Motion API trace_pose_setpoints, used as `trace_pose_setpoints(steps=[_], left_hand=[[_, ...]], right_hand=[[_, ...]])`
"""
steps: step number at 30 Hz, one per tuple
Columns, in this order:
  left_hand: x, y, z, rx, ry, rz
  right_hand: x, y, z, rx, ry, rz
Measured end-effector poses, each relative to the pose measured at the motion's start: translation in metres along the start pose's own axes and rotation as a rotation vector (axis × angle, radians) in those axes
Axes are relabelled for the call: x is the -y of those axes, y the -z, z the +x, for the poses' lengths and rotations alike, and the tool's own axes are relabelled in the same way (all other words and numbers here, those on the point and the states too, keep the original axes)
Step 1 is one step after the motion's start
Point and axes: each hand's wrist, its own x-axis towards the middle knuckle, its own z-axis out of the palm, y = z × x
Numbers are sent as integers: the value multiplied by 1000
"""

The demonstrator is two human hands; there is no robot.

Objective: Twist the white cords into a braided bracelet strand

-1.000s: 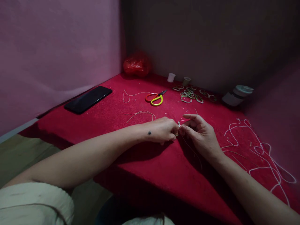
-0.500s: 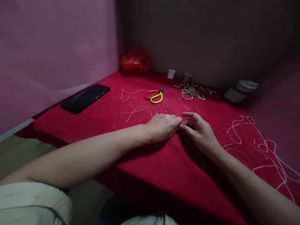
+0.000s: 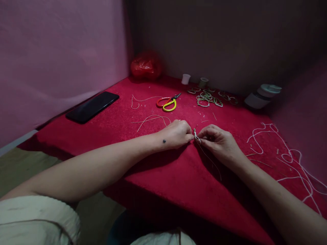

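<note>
Between my fingertips is a small knotted cord piece [image 3: 195, 133], pale with a hint of green. My left hand [image 3: 178, 134] pinches it from the left, thumb and forefinger closed. From the other side my right hand [image 3: 216, 139] pinches the same piece, its remaining fingers curled. A small loop of cord shows below the knots, and a thin loose end [image 3: 212, 161] trails down to the right over the red cloth. Another thin cord [image 3: 153, 118] lies curled on the cloth beyond my left wrist.
Scissors [image 3: 169, 103] with red and yellow handles lie past my hands. Behind are two spools [image 3: 186, 79], knotted cord rings [image 3: 204, 99] and a red plastic bag [image 3: 146, 66]. A black phone [image 3: 92, 107] lies left; a lidded cup [image 3: 263, 96] and loose white cord [image 3: 304, 170] are right.
My fingertips have drawn slightly apart, so the knotted piece now shows between them. My right hand's fingers have curled in, where its forefinger was stretched out before.
</note>
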Motion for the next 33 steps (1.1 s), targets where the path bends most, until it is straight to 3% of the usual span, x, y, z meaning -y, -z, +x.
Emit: trace_pose_setpoints(steps=[6,10,16,24,33], left_hand=[[-6,-1,0,136,115,-217],[-9,-2,-2,163,131,-271],[-9,-2,-4,208,170,-258],[-8,-2,-4,229,119,-211],[-15,1,-4,150,38,-32]], right_hand=[[0,0,-1,72,9,-11],[0,-2,-2,62,18,-10],[2,-5,-3,37,15,-42],[4,-6,-3,27,-24,8],[7,-6,-2,32,-78,11]])
